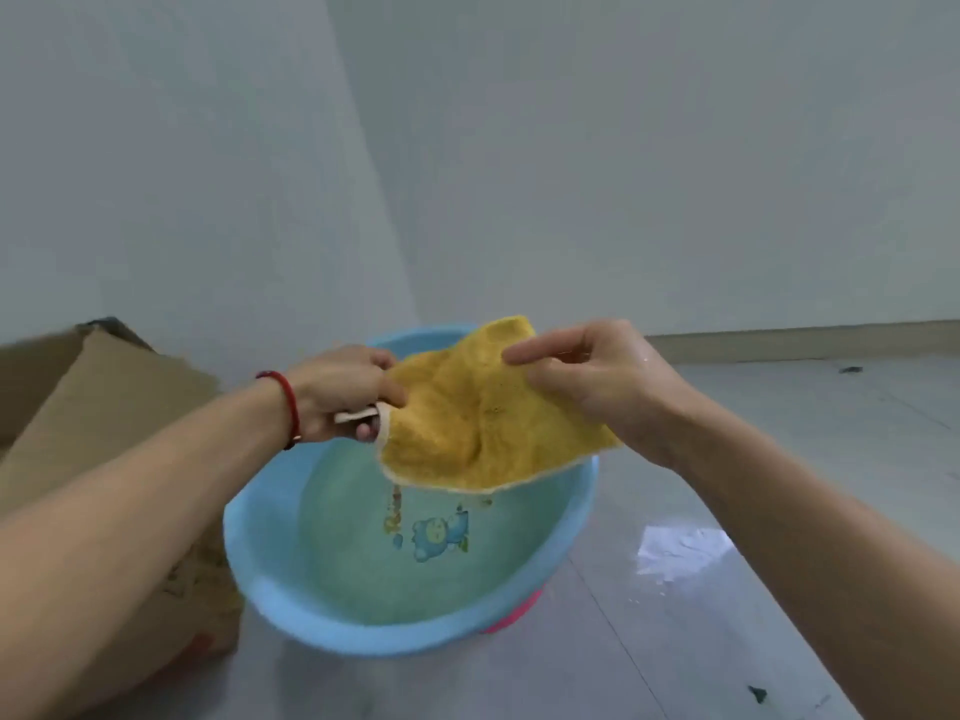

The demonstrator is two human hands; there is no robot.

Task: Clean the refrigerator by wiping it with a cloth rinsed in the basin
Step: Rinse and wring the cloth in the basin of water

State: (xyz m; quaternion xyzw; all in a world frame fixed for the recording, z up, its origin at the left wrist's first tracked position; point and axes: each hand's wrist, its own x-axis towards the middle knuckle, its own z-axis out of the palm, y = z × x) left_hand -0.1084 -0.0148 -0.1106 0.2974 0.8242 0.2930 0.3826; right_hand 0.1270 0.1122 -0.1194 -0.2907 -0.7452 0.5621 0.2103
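A yellow cloth [475, 413] with a pale hem is spread in the air over a light blue basin [270, 589]. My left hand [340, 389], with a red band at the wrist, pinches the cloth's left edge and its small hanging loop. My right hand [597, 379] grips the cloth's right side, forefinger stretched across the top. Water drips from the cloth's lower edge into the basin, which holds water and has a cartoon bear printed on its bottom. The refrigerator is not in view.
A brown cardboard box [104, 407] stands at the left, touching the basin. The basin sits on something pink [511, 613] on a grey tiled floor [779, 418]. A wet patch [680, 550] shines on the tiles at the right. Plain walls rise behind.
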